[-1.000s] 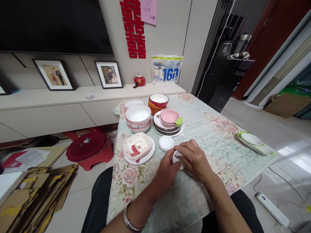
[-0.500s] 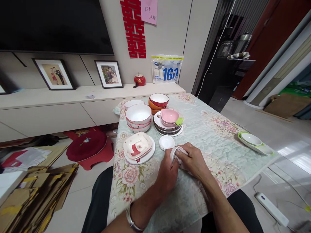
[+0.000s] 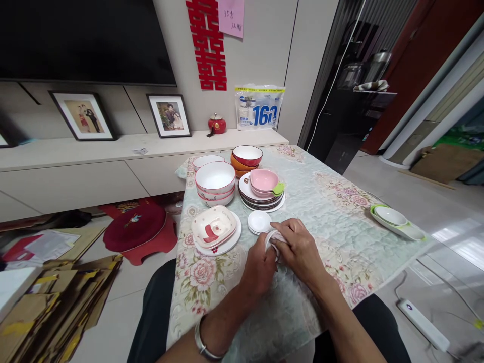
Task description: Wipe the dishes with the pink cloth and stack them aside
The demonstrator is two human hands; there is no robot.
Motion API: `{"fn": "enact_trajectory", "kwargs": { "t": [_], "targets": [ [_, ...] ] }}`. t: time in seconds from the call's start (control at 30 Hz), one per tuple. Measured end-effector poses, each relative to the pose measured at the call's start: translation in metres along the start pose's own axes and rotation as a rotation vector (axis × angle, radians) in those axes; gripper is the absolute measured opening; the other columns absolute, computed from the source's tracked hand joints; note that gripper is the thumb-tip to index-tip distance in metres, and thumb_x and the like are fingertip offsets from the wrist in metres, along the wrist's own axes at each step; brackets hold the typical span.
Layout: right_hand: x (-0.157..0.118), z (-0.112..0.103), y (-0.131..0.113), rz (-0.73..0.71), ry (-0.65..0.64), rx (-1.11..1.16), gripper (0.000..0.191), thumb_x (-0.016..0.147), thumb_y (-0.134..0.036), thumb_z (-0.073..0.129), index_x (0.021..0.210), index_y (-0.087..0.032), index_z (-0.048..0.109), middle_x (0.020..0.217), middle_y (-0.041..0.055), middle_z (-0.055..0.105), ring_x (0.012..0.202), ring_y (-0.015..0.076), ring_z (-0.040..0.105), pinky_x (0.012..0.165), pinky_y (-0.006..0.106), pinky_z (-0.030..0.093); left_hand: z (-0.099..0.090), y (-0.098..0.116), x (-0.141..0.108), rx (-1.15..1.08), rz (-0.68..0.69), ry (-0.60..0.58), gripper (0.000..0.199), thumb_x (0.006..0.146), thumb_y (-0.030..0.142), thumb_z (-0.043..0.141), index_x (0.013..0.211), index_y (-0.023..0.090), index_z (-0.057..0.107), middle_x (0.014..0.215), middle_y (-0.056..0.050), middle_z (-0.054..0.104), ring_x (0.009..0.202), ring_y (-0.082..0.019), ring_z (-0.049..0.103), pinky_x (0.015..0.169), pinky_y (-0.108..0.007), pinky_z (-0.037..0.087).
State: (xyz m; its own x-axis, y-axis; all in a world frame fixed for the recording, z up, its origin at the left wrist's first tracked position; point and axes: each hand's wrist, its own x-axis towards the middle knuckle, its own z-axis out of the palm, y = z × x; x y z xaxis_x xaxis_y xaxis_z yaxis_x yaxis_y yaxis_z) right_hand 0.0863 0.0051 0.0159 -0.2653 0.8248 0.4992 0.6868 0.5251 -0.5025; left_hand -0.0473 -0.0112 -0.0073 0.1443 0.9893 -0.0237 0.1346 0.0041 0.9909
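My left hand (image 3: 260, 266), with a silver bangle on its wrist, is closed on a small white dish (image 3: 269, 240) whose rim shows between my hands. My right hand (image 3: 301, 250) bunches a white cloth (image 3: 278, 236) against that dish; my fingers hide much of both. Just beyond my hands is a small stack of white dishes (image 3: 259, 221). Left of them, a rectangular cartoon-patterned dish (image 3: 214, 226) rests on a white plate (image 3: 233, 241).
Behind stand red-rimmed white bowls (image 3: 215, 177), orange and red bowls (image 3: 247, 157), and dark-edged plates (image 3: 260, 202) under a pink bowl (image 3: 264, 180). A green-edged dish (image 3: 397, 224) lies near the right edge of the flowered tablecloth (image 3: 204, 275). A red stool (image 3: 136, 227) is at left.
My right hand has shifted slightly up over the small dish, its fingers and the cloth turned a little. My left hand stays almost in place. The stacks have not moved.
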Motion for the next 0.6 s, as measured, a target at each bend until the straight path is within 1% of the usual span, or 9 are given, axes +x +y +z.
{"fn": "enact_trajectory", "kwargs": {
  "t": [0.07,0.13,0.2,0.27,0.3,0.37,0.47,0.53,0.6],
  "targets": [
    [0.000,0.004,0.003,0.161,-0.019,0.113,0.028,0.091,-0.024,0.058,0.116,-0.018,0.069,0.091,0.0075,0.061,0.089,0.0228,0.059,0.080,0.036,0.048,0.000,0.001,-0.001,0.060,0.057,0.059,0.022,0.090,0.028,0.040,0.103,0.017,0.053,0.079,-0.003,0.062,0.064,-0.018,0.058,0.062,-0.030,0.046],
    [0.001,0.007,0.006,0.289,-0.070,0.224,0.023,0.089,-0.026,0.059,0.107,-0.020,0.072,0.088,0.0057,0.064,0.085,0.0212,0.061,0.078,0.034,0.048,0.000,0.001,-0.002,0.111,0.119,0.107,0.022,0.091,0.029,0.039,0.102,0.017,0.053,0.087,-0.006,0.065,0.075,-0.020,0.061,0.069,-0.033,0.046],
    [0.002,0.007,0.009,0.366,-0.116,0.293,0.020,0.089,-0.027,0.059,0.098,-0.020,0.075,0.088,0.0047,0.066,0.084,0.0205,0.063,0.077,0.033,0.048,0.000,0.001,-0.002,0.136,0.159,0.129,0.021,0.092,0.029,0.039,0.102,0.017,0.053,0.092,-0.008,0.066,0.082,-0.022,0.062,0.074,-0.034,0.046],
    [0.002,0.006,0.011,0.381,-0.140,0.278,0.019,0.088,-0.027,0.059,0.094,-0.021,0.076,0.086,0.0042,0.066,0.083,0.0202,0.063,0.075,0.032,0.048,0.000,0.002,-0.002,0.140,0.148,0.109,0.020,0.089,0.027,0.043,0.104,0.017,0.053,0.091,-0.008,0.067,0.081,-0.022,0.061,0.073,-0.033,0.045],
    [0.002,0.005,0.011,0.365,-0.134,0.236,0.019,0.088,-0.027,0.059,0.094,-0.021,0.076,0.084,0.0041,0.065,0.081,0.0201,0.062,0.074,0.032,0.048,0.000,0.002,-0.002,0.135,0.127,0.094,0.020,0.088,0.025,0.045,0.104,0.017,0.054,0.089,-0.006,0.067,0.078,-0.021,0.061,0.071,-0.032,0.045],
    [0.001,0.002,0.010,0.274,-0.094,0.102,0.020,0.089,-0.025,0.057,0.099,-0.021,0.075,0.084,0.0049,0.062,0.081,0.0205,0.061,0.074,0.033,0.048,-0.001,0.003,-0.001,0.118,0.082,0.073,0.020,0.084,0.021,0.048,0.103,0.018,0.056,0.083,-0.003,0.066,0.073,-0.019,0.059,0.068,-0.030,0.044],
    [-0.001,-0.002,0.007,0.033,-0.026,-0.096,0.027,0.091,-0.021,0.053,0.111,-0.018,0.071,0.089,0.0086,0.059,0.086,0.0231,0.056,0.075,0.035,0.048,-0.003,0.001,0.001,0.104,0.056,0.079,0.017,0.082,0.020,0.049,0.096,0.019,0.058,0.078,-0.001,0.063,0.070,-0.018,0.057,0.064,-0.028,0.043],
    [-0.002,-0.003,0.005,-0.112,-0.015,-0.159,0.030,0.093,-0.020,0.050,0.116,-0.017,0.069,0.090,0.0102,0.058,0.088,0.0243,0.054,0.074,0.036,0.048,-0.002,-0.002,0.001,0.069,0.039,0.057,0.016,0.084,0.021,0.047,0.096,0.019,0.058,0.078,-0.001,0.063,0.067,-0.018,0.058,0.062,-0.028,0.044],
    [-0.002,-0.001,0.004,-0.167,-0.006,-0.151,0.031,0.093,-0.020,0.049,0.119,-0.017,0.068,0.091,0.0106,0.058,0.089,0.0244,0.053,0.075,0.036,0.048,-0.001,-0.005,0.001,0.012,0.012,0.004,0.019,0.087,0.023,0.043,0.102,0.019,0.055,0.078,-0.001,0.062,0.062,-0.017,0.058,0.058,-0.028,0.045]
  ]
}}
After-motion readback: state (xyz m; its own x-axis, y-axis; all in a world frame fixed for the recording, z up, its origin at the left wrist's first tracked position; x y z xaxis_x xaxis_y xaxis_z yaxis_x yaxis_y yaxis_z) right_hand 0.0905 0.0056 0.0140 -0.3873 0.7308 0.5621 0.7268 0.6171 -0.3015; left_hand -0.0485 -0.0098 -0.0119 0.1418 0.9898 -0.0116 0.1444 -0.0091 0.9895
